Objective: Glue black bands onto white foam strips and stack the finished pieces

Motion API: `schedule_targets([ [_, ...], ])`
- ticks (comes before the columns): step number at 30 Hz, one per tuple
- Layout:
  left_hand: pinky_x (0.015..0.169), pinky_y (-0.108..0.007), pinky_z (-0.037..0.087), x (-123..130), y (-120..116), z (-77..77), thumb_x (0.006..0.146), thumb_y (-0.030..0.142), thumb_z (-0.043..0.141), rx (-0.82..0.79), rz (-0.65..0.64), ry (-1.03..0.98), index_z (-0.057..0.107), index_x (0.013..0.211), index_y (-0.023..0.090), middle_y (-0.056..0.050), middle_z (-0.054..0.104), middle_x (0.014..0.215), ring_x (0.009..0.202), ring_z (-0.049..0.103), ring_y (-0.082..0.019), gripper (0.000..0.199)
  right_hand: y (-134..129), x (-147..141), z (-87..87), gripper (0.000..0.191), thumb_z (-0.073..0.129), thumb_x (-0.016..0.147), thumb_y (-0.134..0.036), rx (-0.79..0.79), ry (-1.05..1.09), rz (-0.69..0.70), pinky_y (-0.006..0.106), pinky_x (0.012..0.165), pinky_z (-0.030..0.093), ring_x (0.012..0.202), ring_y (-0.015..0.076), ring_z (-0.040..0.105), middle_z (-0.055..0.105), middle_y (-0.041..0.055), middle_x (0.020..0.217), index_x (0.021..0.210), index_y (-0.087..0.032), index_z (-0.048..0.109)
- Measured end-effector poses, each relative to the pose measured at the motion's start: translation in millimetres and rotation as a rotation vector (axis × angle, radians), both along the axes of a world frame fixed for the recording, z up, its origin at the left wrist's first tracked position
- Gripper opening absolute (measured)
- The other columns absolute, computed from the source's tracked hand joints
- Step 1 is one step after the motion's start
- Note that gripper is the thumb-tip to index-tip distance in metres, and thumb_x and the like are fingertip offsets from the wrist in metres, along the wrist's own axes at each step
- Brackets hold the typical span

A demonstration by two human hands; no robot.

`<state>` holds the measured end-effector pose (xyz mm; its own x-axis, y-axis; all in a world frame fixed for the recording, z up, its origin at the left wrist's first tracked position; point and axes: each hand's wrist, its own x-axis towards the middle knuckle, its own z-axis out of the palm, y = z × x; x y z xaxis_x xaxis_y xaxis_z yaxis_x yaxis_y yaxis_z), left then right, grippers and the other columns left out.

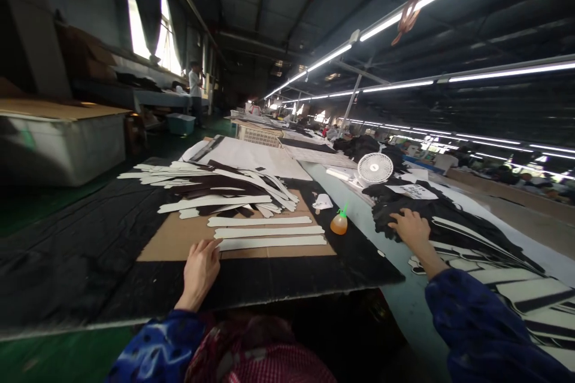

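My left hand (200,269) is at the left end of the nearest white strip (274,243), fingers bent together and tips on it. That strip lies flat on brown cardboard (162,242), with two more white strips (269,231) parallel behind it. A loose heap of white and dark strips (215,185) covers the back of the cardboard. Over on the right, my right hand (411,228) reaches to the pile of black fabric pieces (381,206). Its fingers are apart, and I make out nothing held in them.
Right of the cardboard stand a squeeze bottle (339,224) with orange liquid and a small white fan (375,168). White-and-black cut pieces (521,287) lie under my right forearm. A large bin (63,143) is at left. A person (196,93) stands by the windows.
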<state>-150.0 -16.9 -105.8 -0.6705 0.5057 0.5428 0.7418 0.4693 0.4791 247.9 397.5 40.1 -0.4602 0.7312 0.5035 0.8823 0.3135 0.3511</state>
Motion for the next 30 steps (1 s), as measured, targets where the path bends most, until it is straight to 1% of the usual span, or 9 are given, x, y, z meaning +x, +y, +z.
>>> schedule_targets([
  [6, 0.086, -0.034, 0.044, -4.7, 1.2, -8.0, 0.088, 0.022, 0.037, -0.007, -0.020, 0.008, 0.067, 0.106, 0.017, -0.008, 0.067, 0.100, 0.092, 0.056, -0.024, 0.036, -1.4, -5.6, -5.1, 0.032, 0.045, 0.092, -0.034, 0.062, 0.189, 0.049, 0.035, 0.072, 0.033, 0.090, 0.0231, 0.052, 0.061, 0.0096, 0.118, 0.100, -0.020, 0.073],
  [9, 0.086, -0.034, 0.044, -8.1, 2.2, -11.6, 0.088, 0.021, 0.038, -0.008, -0.028, 0.021, 0.068, 0.106, 0.016, -0.008, 0.067, 0.099, 0.092, 0.055, -0.024, 0.035, -3.7, -1.2, 0.4, 0.030, 0.047, 0.091, -0.034, 0.141, 0.338, 0.104, 0.036, 0.075, 0.032, 0.092, 0.0247, 0.051, 0.065, 0.0092, 0.113, 0.093, -0.019, 0.073],
  [12, 0.084, -0.035, 0.044, -5.7, 2.4, -9.8, 0.087, 0.019, 0.040, -0.004, 0.024, 0.022, 0.068, 0.107, 0.016, -0.008, 0.066, 0.098, 0.089, 0.053, -0.024, 0.035, -21.5, -6.8, 8.7, 0.030, 0.048, 0.091, -0.035, 0.221, 0.325, 0.375, 0.038, 0.083, 0.034, 0.097, 0.0264, 0.054, 0.070, 0.0100, 0.099, 0.087, -0.018, 0.072],
  [14, 0.084, -0.036, 0.044, -1.5, 1.9, -6.3, 0.086, 0.017, 0.042, -0.001, 0.092, 0.015, 0.068, 0.110, 0.016, -0.009, 0.066, 0.100, 0.090, 0.051, -0.026, 0.035, -46.8, -23.4, 10.6, 0.032, 0.044, 0.092, -0.036, 0.127, 0.265, 0.599, 0.033, 0.082, 0.039, 0.091, 0.0223, 0.059, 0.070, 0.0082, 0.089, 0.089, -0.018, 0.071],
  [16, 0.084, -0.038, 0.043, 1.8, 0.4, -2.1, 0.086, 0.016, 0.044, 0.004, 0.173, -0.001, 0.067, 0.113, 0.018, -0.009, 0.064, 0.106, 0.095, 0.050, -0.027, 0.036, -78.4, -48.4, 6.8, 0.035, 0.038, 0.095, -0.038, -0.030, 0.253, 0.709, 0.028, 0.076, 0.042, 0.082, 0.0184, 0.063, 0.071, 0.0052, 0.087, 0.094, -0.020, 0.069],
  [19, 0.085, -0.039, 0.043, -2.1, -4.1, 4.3, 0.085, 0.015, 0.045, -0.004, 0.224, -0.046, 0.064, 0.118, 0.020, -0.008, 0.062, 0.117, 0.103, 0.048, -0.029, 0.038, -113.9, -88.2, -9.9, 0.032, 0.039, 0.094, -0.043, -0.250, 0.251, 0.684, 0.026, 0.068, 0.044, 0.078, 0.0183, 0.065, 0.071, 0.0029, 0.092, 0.101, -0.025, 0.065],
  [21, 0.086, -0.038, 0.042, -12.1, -8.2, 9.5, 0.086, 0.014, 0.044, -0.043, 0.186, -0.085, 0.061, 0.123, 0.020, -0.008, 0.062, 0.118, 0.104, 0.048, -0.029, 0.041, -117.4, -108.3, -26.8, 0.027, 0.049, 0.089, -0.042, -0.398, 0.209, 0.613, 0.027, 0.067, 0.046, 0.082, 0.0200, 0.067, 0.071, 0.0035, 0.097, 0.104, -0.026, 0.064],
  [26, 0.087, -0.033, 0.041, -41.3, -12.0, 23.4, 0.083, 0.006, 0.041, -0.222, -0.046, -0.222, 0.055, 0.128, 0.018, -0.007, 0.064, 0.118, 0.107, 0.049, -0.025, 0.049, -75.2, -139.4, -75.3, 0.034, 0.040, 0.093, -0.033, -0.641, 0.071, 0.431, 0.029, 0.077, 0.046, 0.102, 0.0234, 0.064, 0.068, 0.0068, 0.112, 0.116, -0.025, 0.063],
  [30, 0.086, -0.033, 0.040, -46.2, -5.0, 25.9, 0.082, 0.003, 0.039, -0.276, -0.093, -0.248, 0.059, 0.122, 0.022, -0.004, 0.067, 0.113, 0.100, 0.051, -0.022, 0.048, -59.8, -153.9, -100.5, 0.042, 0.032, 0.095, -0.040, -0.712, 0.028, 0.386, 0.033, 0.081, 0.046, 0.105, 0.0254, 0.062, 0.067, 0.0086, 0.116, 0.118, -0.025, 0.063],
])
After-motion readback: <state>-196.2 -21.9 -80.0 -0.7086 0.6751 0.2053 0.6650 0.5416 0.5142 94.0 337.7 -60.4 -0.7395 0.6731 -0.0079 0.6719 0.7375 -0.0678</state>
